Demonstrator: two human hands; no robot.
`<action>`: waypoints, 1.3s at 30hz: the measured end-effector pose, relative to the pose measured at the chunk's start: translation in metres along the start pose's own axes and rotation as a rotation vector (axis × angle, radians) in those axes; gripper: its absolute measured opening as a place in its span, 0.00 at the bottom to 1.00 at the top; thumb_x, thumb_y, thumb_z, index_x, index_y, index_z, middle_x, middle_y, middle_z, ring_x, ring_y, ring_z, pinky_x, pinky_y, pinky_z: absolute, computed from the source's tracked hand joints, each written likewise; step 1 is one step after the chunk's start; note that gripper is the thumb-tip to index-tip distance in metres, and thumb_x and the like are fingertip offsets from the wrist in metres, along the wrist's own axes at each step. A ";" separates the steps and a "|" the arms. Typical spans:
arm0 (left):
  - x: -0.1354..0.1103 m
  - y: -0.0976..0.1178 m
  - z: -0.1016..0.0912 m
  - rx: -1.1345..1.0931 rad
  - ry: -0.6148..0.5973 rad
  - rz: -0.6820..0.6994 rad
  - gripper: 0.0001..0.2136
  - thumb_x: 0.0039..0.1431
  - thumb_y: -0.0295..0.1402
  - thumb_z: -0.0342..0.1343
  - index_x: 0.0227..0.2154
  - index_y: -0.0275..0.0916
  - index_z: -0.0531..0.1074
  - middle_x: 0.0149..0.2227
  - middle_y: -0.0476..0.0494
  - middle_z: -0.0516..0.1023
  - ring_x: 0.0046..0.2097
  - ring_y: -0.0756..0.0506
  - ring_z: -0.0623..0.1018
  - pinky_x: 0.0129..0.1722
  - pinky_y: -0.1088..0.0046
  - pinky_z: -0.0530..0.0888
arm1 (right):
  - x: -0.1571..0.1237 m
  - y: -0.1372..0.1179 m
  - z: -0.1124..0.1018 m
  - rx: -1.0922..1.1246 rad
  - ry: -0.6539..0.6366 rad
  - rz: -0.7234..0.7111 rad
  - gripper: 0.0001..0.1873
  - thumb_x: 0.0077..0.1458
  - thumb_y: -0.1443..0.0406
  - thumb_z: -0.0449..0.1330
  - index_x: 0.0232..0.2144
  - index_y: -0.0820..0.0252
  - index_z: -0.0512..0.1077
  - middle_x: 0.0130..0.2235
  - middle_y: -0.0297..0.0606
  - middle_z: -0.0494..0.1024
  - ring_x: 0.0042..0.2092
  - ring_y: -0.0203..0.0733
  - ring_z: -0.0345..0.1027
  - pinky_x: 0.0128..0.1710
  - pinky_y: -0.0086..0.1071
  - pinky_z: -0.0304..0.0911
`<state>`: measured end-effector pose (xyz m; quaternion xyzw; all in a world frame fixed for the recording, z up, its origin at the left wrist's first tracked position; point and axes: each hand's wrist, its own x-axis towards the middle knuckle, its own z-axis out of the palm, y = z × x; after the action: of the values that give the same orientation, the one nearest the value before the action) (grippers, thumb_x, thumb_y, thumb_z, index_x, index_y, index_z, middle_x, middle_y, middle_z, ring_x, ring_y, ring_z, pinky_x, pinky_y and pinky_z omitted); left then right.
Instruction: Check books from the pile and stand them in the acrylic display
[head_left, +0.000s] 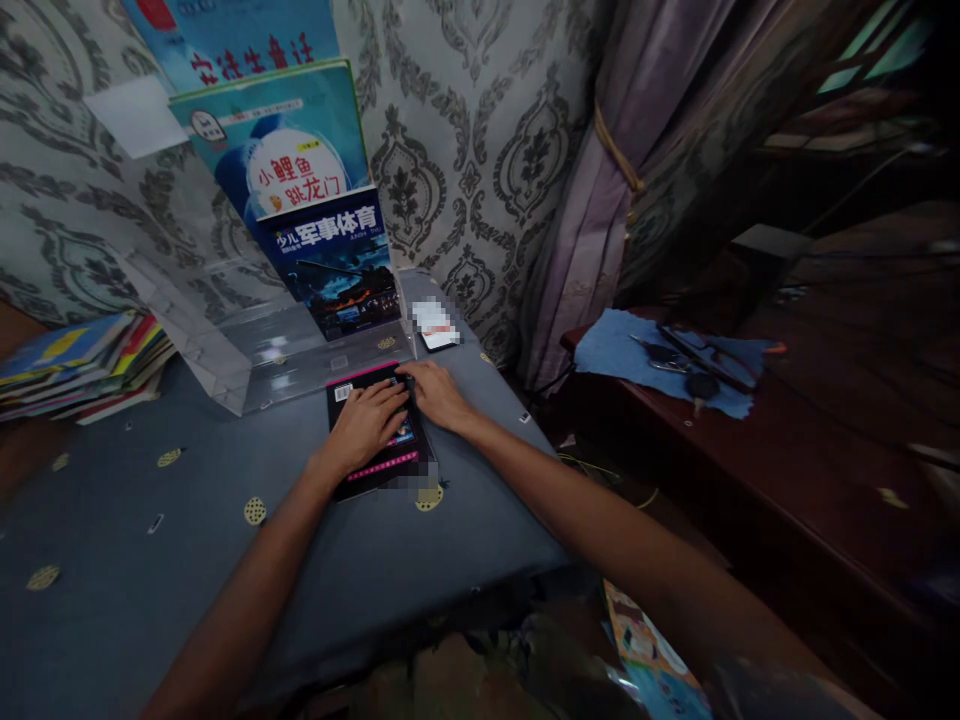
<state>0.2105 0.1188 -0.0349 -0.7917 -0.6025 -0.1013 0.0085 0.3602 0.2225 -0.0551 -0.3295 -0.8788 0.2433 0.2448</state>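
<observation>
A black book (360,482) with pink bands and a white barcode label lies on the blue-grey patterned cloth in front of me. My left hand (369,418) rests flat on its cover, fingers stretched towards the right edge. Beside it, my right hand (437,395) lies along the book's upper right edge, its fingertips close to those of my left. Neither hand grips anything. Just behind the book stands a clear plastic rack (225,385). Three upright books lean in its right part, the front one a dark blue military book (349,270), with a teal book (300,140) behind it.
Several stacked books (82,365) lie at the left of the cloth-covered table (187,510). A phone (436,325) sits right of the rack. Across a gap at right, a dark red table (750,450) bears a blue cloth (611,350) with tools. A tied curtain (592,240) hangs behind.
</observation>
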 end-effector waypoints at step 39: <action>-0.051 0.053 -0.021 -0.073 -0.111 0.198 0.18 0.72 0.37 0.44 0.58 0.47 0.72 0.63 0.43 0.72 0.66 0.39 0.65 0.63 0.49 0.64 | 0.001 0.003 0.002 0.019 0.025 -0.031 0.27 0.56 0.79 0.50 0.54 0.61 0.73 0.52 0.43 0.79 0.54 0.46 0.69 0.57 0.40 0.62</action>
<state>0.2446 0.0533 -0.0174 -0.8515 -0.5167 -0.0777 -0.0438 0.3604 0.2249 -0.0581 -0.3168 -0.8782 0.2436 0.2627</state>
